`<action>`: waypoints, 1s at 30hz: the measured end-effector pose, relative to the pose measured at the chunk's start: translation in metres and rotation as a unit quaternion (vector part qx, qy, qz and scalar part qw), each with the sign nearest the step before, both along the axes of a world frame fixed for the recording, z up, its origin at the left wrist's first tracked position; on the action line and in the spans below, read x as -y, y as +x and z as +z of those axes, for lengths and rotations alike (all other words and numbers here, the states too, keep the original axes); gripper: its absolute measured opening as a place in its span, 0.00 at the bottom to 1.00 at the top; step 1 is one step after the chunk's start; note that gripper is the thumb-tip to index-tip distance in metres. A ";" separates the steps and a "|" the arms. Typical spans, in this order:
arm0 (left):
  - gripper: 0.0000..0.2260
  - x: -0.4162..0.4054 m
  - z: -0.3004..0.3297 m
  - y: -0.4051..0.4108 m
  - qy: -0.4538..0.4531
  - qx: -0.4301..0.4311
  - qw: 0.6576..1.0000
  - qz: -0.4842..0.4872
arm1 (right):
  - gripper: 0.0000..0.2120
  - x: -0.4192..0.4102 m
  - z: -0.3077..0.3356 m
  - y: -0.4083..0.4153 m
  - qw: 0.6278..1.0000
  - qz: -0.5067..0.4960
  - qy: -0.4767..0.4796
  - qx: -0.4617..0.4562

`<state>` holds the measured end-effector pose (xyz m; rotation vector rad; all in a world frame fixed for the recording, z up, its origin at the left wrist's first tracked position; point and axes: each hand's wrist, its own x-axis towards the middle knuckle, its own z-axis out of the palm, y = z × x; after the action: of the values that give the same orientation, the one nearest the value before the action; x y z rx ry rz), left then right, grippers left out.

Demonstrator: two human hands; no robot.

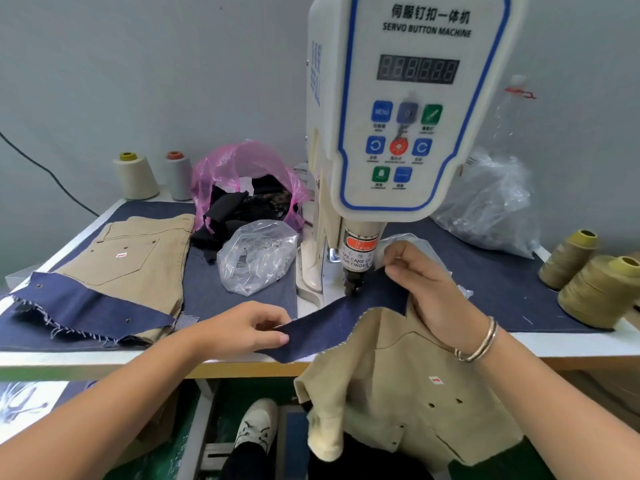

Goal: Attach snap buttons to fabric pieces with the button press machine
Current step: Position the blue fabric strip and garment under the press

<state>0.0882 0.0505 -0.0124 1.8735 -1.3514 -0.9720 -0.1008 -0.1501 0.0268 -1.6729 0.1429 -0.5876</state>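
Nearest the camera, the tan garment [408, 386] hangs off the desk [571, 344] edge toward the person's lap, a navy fabric strip [332, 327] lying along its upper edge. Left hand [249, 327] pinches the strip's near end between thumb and curled fingers; right hand [426, 282] pinches its far corner, fingers bent around the cloth. Between them the strip lies under the press head [356, 268] of the button machine [408, 109], about touching it
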 end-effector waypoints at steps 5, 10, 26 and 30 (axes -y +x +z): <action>0.01 0.012 0.001 -0.023 0.000 -0.062 0.997 -0.046 | 0.11 0.003 0.005 -0.002 0.996 -0.023 0.075 0.041; 0.03 0.020 0.003 -0.032 0.022 -0.085 0.994 -0.064 | 0.14 0.001 0.015 -0.002 0.994 -0.035 0.079 0.068; 0.03 0.015 0.021 -0.007 0.014 -0.045 0.997 -0.059 | 0.04 0.042 0.024 -0.029 0.998 -0.045 0.048 0.020; 0.18 0.004 0.014 -0.009 0.037 -0.107 0.991 -0.066 | 0.03 0.046 0.009 -0.035 0.994 -0.050 0.092 0.031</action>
<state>0.0789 0.0464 0.0013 1.6936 -1.3377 -1.2663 -0.1354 -0.1961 0.0362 -1.4746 0.2297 -0.6808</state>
